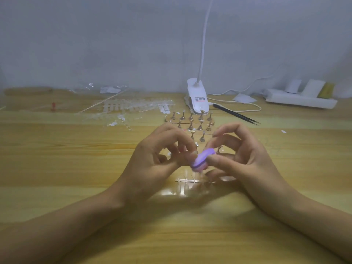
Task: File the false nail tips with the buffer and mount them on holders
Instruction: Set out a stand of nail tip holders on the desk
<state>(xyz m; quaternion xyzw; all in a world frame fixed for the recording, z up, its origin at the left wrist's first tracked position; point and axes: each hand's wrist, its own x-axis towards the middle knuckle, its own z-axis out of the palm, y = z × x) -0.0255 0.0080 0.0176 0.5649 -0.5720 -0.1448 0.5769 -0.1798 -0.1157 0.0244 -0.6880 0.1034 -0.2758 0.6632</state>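
My right hand (240, 157) grips a small purple buffer (202, 161) between thumb and fingers, above the table's middle. My left hand (160, 157) pinches something small against the buffer's left end; it looks like a clear nail tip, though the fingers hide most of it. Behind my hands stand several gold holders (200, 126) on a clear base, in rows. Below my hands lies a clear strip of nail tips (190, 181) on the wood.
Loose clear nail-tip strips (129, 109) are scattered at the back left. A white clip lamp (197, 96) stands at the back centre with its cable running right. Black tweezers (236, 114) lie right of the holders. A white power strip (299, 100) sits far right.
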